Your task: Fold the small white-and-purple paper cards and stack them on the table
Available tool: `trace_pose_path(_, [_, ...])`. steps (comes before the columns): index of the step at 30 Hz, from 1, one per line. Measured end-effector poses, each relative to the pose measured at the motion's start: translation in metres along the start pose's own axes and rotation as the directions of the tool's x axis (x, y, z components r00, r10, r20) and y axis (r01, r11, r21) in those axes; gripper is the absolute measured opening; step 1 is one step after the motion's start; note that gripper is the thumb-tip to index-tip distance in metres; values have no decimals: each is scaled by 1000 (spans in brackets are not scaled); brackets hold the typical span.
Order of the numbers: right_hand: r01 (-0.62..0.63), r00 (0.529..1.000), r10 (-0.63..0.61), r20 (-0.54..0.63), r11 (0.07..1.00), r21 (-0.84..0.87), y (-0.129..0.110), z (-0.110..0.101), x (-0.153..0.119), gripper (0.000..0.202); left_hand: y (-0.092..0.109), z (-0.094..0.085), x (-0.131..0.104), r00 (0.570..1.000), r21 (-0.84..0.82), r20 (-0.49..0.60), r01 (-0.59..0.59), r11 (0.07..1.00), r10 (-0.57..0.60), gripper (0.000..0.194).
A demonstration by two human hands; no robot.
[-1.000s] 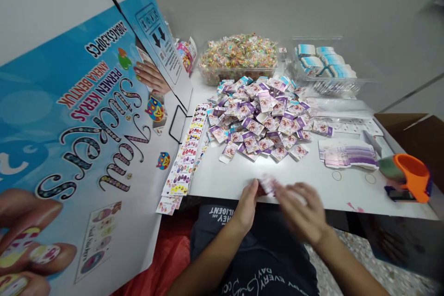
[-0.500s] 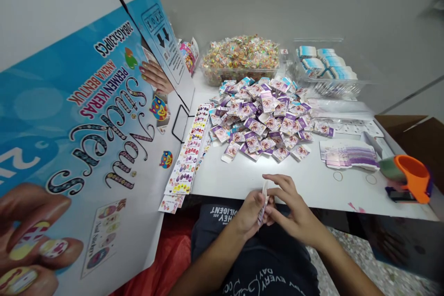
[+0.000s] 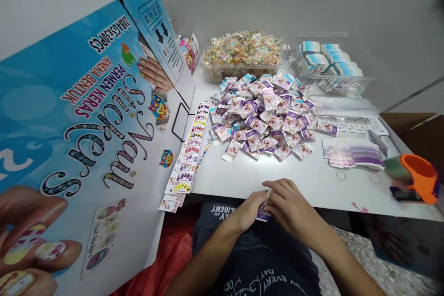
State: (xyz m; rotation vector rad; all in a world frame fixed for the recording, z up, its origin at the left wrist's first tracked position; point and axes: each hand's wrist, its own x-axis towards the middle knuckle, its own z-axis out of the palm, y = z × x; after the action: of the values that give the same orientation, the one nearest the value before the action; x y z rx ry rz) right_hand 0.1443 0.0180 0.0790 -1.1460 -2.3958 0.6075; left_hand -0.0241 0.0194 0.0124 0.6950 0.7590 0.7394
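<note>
A small purple and white box (image 3: 263, 214) is held between my hands at the table's front edge, above my lap. My left hand (image 3: 250, 210) is closed on its left side. My right hand (image 3: 286, 203) curls over its top and right side, with the fingers pressed together on it. Much of the box is hidden behind my fingers. Beyond my hands lies a heap of similar small boxes (image 3: 256, 125). Long sticker sheets (image 3: 190, 157) lie on the table to the left of the heap.
A large blue and white carton (image 3: 104, 125) fills the left. Behind the heap are a tub of wrapped candy (image 3: 243, 55) and a clear tub of blue-white cards (image 3: 333, 62). At right lie flat purple cards (image 3: 355, 153) and an orange tape dispenser (image 3: 421, 175).
The box has turned from edge-on, so its purple end now shows below my fingers. My right hand has closed in over it. The view has shifted slightly.
</note>
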Motion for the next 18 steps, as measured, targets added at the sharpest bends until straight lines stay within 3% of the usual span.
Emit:
trace_pose_path(5, [37, 965, -12, -261, 995, 94, 3, 16, -12, 22, -6, 11, 0, 995, -211, -41, 83, 974, -94, 45])
trace_pose_path(9, [17, 982, 33, -183, 964, 266, 4, 22, -24, 31, -9, 11, -2, 989, -292, -45, 122, 949, -141, 34])
trace_pose_path(12, [-38, 990, 73, -119, 962, 271, 3, 26, -27, 46, -14, 10, -2, 982, -311, -58, 151, 938, -177, 32])
trace_pose_path(16, [-54, 979, 113, -168, 946, 319, 3, 33, -25, 19, -16, 13, -4, 978, -332, 5, 197, 923, -208, 42])
trace_pose_path(18, [-87, 957, 176, -228, 931, 355, 3, 37, -23, 15, -14, 16, -5, 984, -372, 35, 177, 911, -177, 49])
